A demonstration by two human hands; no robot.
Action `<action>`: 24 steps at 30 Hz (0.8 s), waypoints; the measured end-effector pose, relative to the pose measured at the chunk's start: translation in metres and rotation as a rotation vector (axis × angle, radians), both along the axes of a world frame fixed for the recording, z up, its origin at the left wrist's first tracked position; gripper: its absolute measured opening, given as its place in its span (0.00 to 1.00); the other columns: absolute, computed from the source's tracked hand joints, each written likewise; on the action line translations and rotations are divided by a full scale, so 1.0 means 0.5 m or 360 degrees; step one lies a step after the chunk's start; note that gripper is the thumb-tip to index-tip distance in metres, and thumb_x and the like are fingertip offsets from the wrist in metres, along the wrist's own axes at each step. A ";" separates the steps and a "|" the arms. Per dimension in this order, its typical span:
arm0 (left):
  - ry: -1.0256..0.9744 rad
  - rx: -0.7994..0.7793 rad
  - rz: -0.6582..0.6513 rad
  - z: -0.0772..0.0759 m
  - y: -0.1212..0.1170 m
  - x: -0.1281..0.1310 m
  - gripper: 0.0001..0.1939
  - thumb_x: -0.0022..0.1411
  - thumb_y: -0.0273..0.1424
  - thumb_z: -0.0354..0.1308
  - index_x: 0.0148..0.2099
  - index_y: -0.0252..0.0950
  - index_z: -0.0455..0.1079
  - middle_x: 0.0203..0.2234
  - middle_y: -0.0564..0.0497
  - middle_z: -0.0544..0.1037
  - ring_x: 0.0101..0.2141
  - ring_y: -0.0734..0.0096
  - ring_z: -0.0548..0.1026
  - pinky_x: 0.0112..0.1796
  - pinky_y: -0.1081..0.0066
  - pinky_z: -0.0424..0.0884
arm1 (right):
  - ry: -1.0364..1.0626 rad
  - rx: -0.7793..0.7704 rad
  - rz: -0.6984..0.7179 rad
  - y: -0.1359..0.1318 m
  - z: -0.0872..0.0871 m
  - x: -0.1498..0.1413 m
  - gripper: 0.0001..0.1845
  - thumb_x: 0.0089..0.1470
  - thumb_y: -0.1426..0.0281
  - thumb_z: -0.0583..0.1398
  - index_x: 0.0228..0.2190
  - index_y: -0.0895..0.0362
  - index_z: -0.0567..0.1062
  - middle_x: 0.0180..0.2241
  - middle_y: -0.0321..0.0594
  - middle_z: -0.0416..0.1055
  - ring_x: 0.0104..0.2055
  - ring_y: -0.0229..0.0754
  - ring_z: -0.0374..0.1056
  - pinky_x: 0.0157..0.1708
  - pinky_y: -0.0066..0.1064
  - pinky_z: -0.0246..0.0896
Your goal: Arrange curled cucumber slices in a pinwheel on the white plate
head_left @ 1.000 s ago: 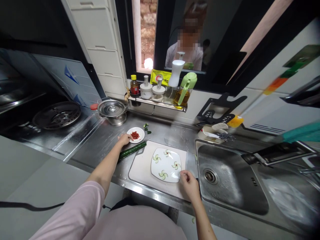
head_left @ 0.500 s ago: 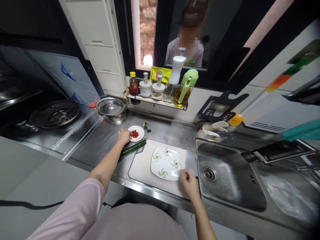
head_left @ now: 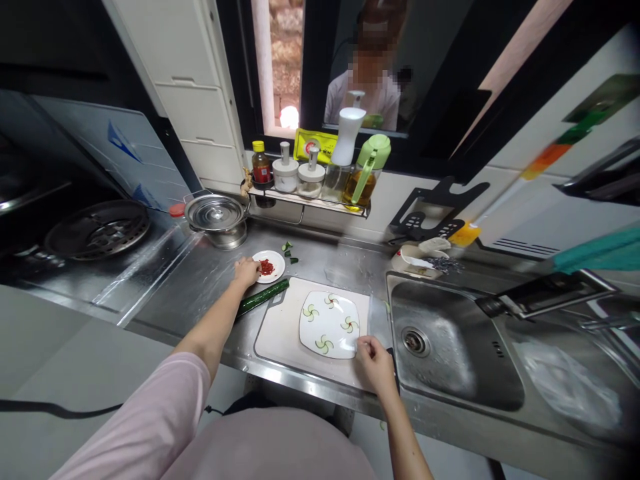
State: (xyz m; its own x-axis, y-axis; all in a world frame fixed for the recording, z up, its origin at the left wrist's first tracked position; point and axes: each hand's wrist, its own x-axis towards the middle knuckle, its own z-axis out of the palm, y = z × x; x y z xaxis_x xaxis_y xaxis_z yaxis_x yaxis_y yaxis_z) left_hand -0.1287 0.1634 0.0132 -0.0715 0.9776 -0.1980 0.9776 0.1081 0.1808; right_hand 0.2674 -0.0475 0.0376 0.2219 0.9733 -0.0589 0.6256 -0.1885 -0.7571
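Observation:
At the left rim of a small white plate (head_left: 278, 269) is my left hand (head_left: 247, 272), its fingers curled beside chopped red pepper bits (head_left: 267, 267). What those fingers pinch is hidden. My right hand (head_left: 376, 363) is closed, thumb and fingers together, by the right edge of a squarish white plate (head_left: 320, 327); anything in it is too small to make out. Thin green slices (head_left: 324, 344) lie on that plate in several pinwheels, some with red centres. Under it is a pale cutting board (head_left: 277, 337). A cucumber (head_left: 263, 298) rests against the board's left side, below my left hand.
Cucumber scraps (head_left: 287, 252) lie behind the small plate. A lidded steel pot (head_left: 217, 220) stands at back left. The sink (head_left: 450, 347) is on the right, with a dark handle (head_left: 393, 367) beside my right wrist. Bottles and jars line a wall rack (head_left: 305, 200).
The view has shifted slightly, so everything sits a little further left. Both hands keep nearly the same places by the two plates.

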 end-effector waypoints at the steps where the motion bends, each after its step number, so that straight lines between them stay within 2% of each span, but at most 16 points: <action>1: 0.0004 0.0004 0.0001 -0.001 0.000 0.001 0.09 0.58 0.31 0.53 0.36 0.41 0.76 0.46 0.43 0.75 0.52 0.51 0.63 0.50 0.57 0.56 | -0.0002 0.0000 0.0008 -0.002 0.001 0.000 0.25 0.49 0.49 0.52 0.27 0.57 0.74 0.17 0.35 0.62 0.21 0.39 0.59 0.25 0.29 0.53; 5: -0.0107 0.0056 0.0087 -0.005 0.001 0.002 0.08 0.58 0.31 0.53 0.34 0.39 0.75 0.45 0.43 0.76 0.52 0.51 0.64 0.51 0.57 0.58 | -0.0004 -0.0002 0.0000 -0.006 -0.001 0.003 0.23 0.50 0.51 0.52 0.27 0.58 0.74 0.17 0.35 0.62 0.22 0.39 0.59 0.25 0.29 0.53; 8: -0.0594 0.0156 0.0369 -0.009 -0.001 0.000 0.05 0.55 0.31 0.56 0.33 0.38 0.74 0.42 0.44 0.78 0.51 0.53 0.67 0.50 0.59 0.61 | -0.0005 -0.0005 -0.0022 -0.008 -0.003 0.005 0.24 0.49 0.50 0.52 0.27 0.57 0.74 0.17 0.34 0.62 0.21 0.39 0.58 0.25 0.29 0.53; 11: -0.1054 0.0226 0.0527 -0.016 -0.007 0.000 0.07 0.54 0.33 0.58 0.34 0.37 0.72 0.36 0.46 0.79 0.43 0.61 0.74 0.44 0.65 0.67 | -0.0003 0.0014 -0.0030 -0.008 -0.002 0.005 0.25 0.48 0.49 0.52 0.27 0.57 0.74 0.16 0.34 0.61 0.21 0.39 0.57 0.25 0.29 0.52; 16: -0.1371 0.0244 0.0541 -0.024 -0.025 0.005 0.13 0.52 0.37 0.60 0.38 0.34 0.71 0.32 0.47 0.80 0.30 0.70 0.76 0.31 0.73 0.70 | -0.0021 0.0018 0.0002 -0.005 0.003 -0.001 0.24 0.48 0.51 0.52 0.26 0.57 0.74 0.16 0.33 0.60 0.21 0.39 0.58 0.24 0.29 0.52; 20: -0.1785 0.0243 0.0630 -0.010 -0.039 0.007 0.19 0.46 0.39 0.65 0.38 0.34 0.71 0.30 0.47 0.80 0.25 0.74 0.75 0.24 0.76 0.65 | -0.0022 0.0016 0.0031 -0.002 0.003 -0.004 0.22 0.49 0.52 0.52 0.27 0.57 0.74 0.17 0.34 0.61 0.22 0.39 0.59 0.25 0.29 0.52; 24: -0.1897 0.0240 0.0631 0.025 -0.059 0.022 0.21 0.45 0.41 0.65 0.40 0.35 0.70 0.34 0.46 0.80 0.30 0.70 0.77 0.23 0.77 0.60 | -0.0005 0.0009 0.0037 0.001 0.006 -0.013 0.22 0.49 0.52 0.52 0.27 0.57 0.74 0.18 0.33 0.61 0.22 0.39 0.59 0.25 0.28 0.52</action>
